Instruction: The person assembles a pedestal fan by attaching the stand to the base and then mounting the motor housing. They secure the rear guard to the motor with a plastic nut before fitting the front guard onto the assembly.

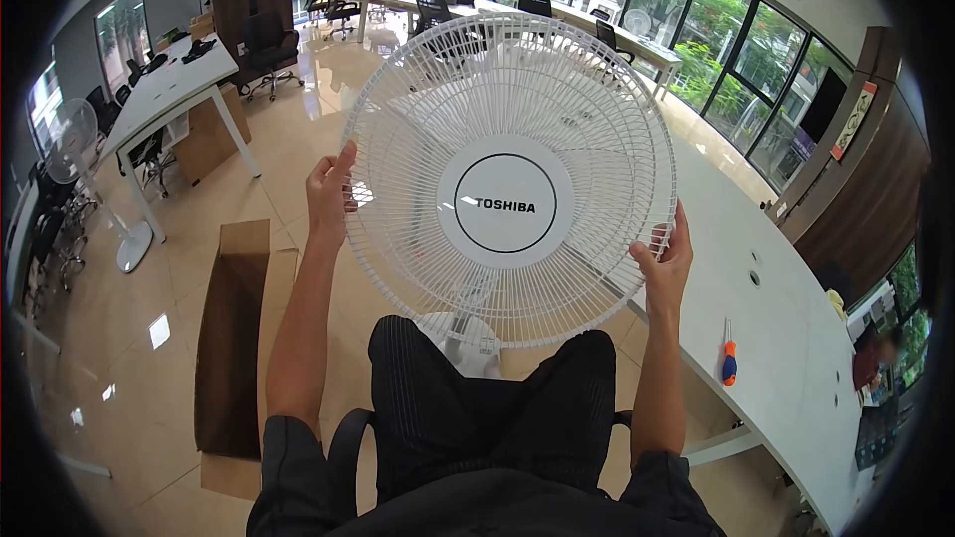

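Grille (pixel 507 179) up at chest height over the lap, left hand (pixel 328 194) and right hand (pixel 665 261) clamped on opposite rims, likely light, springy, thin-wired, best gripped at the outer ring.

One fan grille (pixel 509 182), one screwdriver (pixel 729 356), one cardboard box (pixel 231 338), perhaps two standing fans (pixel 75 154).

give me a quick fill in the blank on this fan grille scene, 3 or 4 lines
1. The left hand and right hand hold a white fan grille by its ____.
2. The name printed on the grille's centre disc is ____.
3. On the white table to the person's right lies a ____ with an orange and blue handle.
4. A flattened ____ box lies on the floor to the left.

Missing words: rim; TOSHIBA; screwdriver; cardboard
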Motion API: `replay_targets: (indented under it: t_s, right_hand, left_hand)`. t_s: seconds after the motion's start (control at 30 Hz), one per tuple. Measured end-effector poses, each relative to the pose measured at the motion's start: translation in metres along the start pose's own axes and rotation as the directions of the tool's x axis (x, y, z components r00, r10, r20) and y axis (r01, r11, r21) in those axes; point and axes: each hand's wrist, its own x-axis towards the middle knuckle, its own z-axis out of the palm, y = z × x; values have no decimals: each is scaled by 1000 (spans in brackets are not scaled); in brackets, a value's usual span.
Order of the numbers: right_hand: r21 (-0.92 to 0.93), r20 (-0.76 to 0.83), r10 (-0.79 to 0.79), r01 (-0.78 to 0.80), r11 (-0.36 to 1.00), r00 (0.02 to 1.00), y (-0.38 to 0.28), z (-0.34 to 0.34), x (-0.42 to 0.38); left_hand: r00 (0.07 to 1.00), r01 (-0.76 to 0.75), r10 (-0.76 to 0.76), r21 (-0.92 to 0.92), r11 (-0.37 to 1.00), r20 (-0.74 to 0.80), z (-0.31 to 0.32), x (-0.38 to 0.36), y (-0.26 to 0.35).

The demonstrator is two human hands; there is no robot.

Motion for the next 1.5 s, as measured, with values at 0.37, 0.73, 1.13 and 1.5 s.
replay_targets:
  t_s: [0.37,0.73,1.13,1.5]
  right_hand:
    - [-56,-20,26,-27,998,999,6,-2,-1]
    - [-14,-6,59,-59,998,998,16,-3,-3]
    - [12,-19,49,-49,999,999,19,7,-14]
    - [16,10,0,0,1000,1000,29,11,-18]
  left_hand:
    - [1000,-2,1,49,999,8,4,3,3]
    - [1000,-28,28,71,997,3,5,7,6]
    - [998,-52,51,25,998,41,-2,18,-2]
    - [996,-90,88,69,994,28,-9,22,-11]
